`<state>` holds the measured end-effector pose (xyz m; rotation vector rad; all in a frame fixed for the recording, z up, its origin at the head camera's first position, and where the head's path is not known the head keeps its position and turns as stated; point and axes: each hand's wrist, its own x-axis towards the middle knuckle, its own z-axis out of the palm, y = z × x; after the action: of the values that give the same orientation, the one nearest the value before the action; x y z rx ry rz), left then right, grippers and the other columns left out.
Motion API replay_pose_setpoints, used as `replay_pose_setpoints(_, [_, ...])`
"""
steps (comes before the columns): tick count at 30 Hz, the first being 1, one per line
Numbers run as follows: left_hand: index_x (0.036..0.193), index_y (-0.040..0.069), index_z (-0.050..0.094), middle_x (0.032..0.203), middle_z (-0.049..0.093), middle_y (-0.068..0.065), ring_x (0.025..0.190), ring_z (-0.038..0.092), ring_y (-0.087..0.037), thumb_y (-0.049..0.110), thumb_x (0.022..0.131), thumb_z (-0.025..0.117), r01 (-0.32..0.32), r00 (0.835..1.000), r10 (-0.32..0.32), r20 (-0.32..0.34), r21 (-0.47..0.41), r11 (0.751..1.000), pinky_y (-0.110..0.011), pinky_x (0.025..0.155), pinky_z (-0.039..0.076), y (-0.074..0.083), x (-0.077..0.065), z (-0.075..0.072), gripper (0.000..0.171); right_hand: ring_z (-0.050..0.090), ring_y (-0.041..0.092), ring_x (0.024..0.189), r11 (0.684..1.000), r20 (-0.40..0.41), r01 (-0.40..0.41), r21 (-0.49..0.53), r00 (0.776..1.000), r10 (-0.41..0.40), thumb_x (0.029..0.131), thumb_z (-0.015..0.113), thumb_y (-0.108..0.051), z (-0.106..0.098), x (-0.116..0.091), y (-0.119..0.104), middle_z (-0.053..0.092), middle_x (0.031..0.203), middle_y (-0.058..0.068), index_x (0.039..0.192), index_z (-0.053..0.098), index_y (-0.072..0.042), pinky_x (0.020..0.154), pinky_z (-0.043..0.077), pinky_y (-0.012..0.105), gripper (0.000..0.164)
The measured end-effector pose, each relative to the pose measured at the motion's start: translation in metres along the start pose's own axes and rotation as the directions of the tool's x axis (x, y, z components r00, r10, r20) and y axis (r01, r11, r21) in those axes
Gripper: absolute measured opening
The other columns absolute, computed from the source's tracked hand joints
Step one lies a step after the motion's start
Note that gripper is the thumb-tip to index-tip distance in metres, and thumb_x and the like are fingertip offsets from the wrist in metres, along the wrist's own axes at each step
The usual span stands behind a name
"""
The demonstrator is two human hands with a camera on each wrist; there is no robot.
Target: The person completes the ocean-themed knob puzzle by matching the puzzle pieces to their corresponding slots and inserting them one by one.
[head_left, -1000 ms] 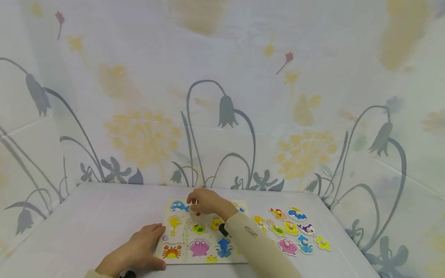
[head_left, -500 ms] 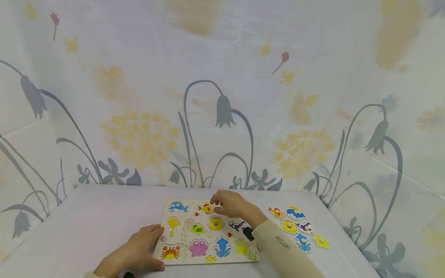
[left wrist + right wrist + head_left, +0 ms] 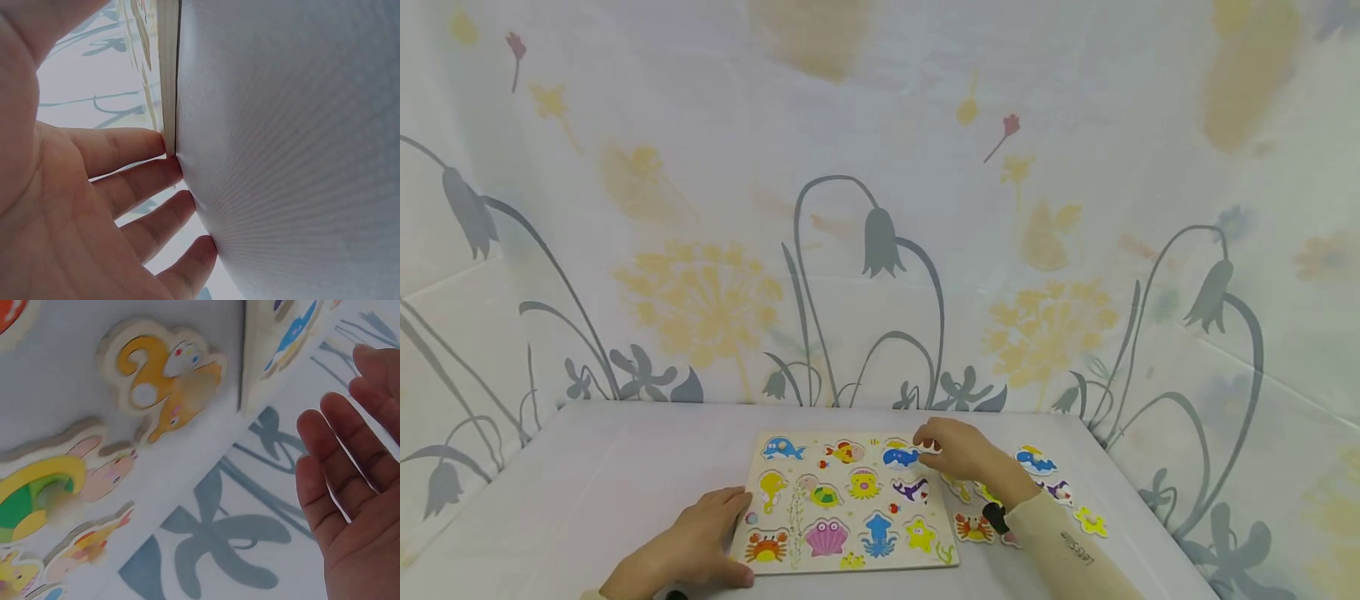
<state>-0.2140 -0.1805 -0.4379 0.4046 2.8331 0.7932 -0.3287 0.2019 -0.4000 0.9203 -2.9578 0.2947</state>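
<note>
A wooden peg puzzle board (image 3: 936, 517) with printed sea animals lies on the table. At its upper left a blue whale piece (image 3: 783, 447) with a knob sits in its slot. My left hand (image 3: 703, 533) rests at the board's left side; in the left wrist view its fingertips (image 3: 169, 169) touch the board's edge and the tabletop. Over the board's upper right corner is my right hand (image 3: 958, 450), fingers loosely bent and holding nothing. Below it in the right wrist view lie a yellow seahorse piece (image 3: 165, 381), a green turtle piece (image 3: 50, 487) and a fish piece (image 3: 90, 547).
Right of the board, loose knobbed pieces lie on the white table (image 3: 625, 467): a crab (image 3: 974, 527), another blue whale (image 3: 1036, 460), a purple-and-white one (image 3: 1058, 490) and a yellow star (image 3: 1091, 522). My right forearm hides others. A flower-printed cloth (image 3: 715, 167) hangs behind.
My right hand has moved right across the board's top, from beside the blue whale piece to the upper right corner, uncovering the fish and whale slots. The left hand stays at the board's edge.
</note>
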Motion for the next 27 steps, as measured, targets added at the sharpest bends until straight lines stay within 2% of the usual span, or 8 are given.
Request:
replay_pose_setpoints(7, [0.134,-0.005,0.048,0.141,0.041,-0.026,0.131,0.032,-0.048,0.046,0.055,0.090,-0.001,1.000,0.001,0.009,-0.001,1.000,-0.066,0.104,0.027,0.001,-0.001,0.000,0.103,0.053,0.013,0.083,0.994,-0.019,-0.103,0.028,0.994,0.104,0.086,0.071,-0.024,-0.003,-0.016,0.025,0.057,0.090,-0.009,0.106,0.068,-0.015,0.076,0.050,0.033,0.022])
replay_pose_setpoints(18, [0.134,-0.004,0.047,0.142,0.040,-0.026,0.132,0.031,-0.048,0.047,0.054,0.089,-0.005,1.000,0.005,0.010,0.013,1.000,-0.067,0.103,0.027,0.000,0.000,-0.001,0.104,0.050,0.011,0.076,0.982,-0.049,-0.186,0.044,0.981,0.188,0.084,0.074,-0.022,-0.004,-0.026,0.065,0.056,0.085,-0.009,0.102,0.069,-0.013,0.070,0.048,0.032,0.020])
replay_pose_setpoints(27, [0.134,-0.004,0.048,0.142,0.040,-0.026,0.131,0.031,-0.048,0.047,0.055,0.089,-0.001,1.000,0.001,0.015,0.020,1.000,-0.067,0.103,0.027,0.000,0.001,-0.001,0.104,0.051,0.013,0.074,0.966,-0.034,-0.245,0.081,0.968,0.248,0.085,0.073,-0.019,-0.001,-0.032,0.083,0.058,0.086,-0.005,0.103,0.069,-0.012,0.069,0.049,0.032,0.020])
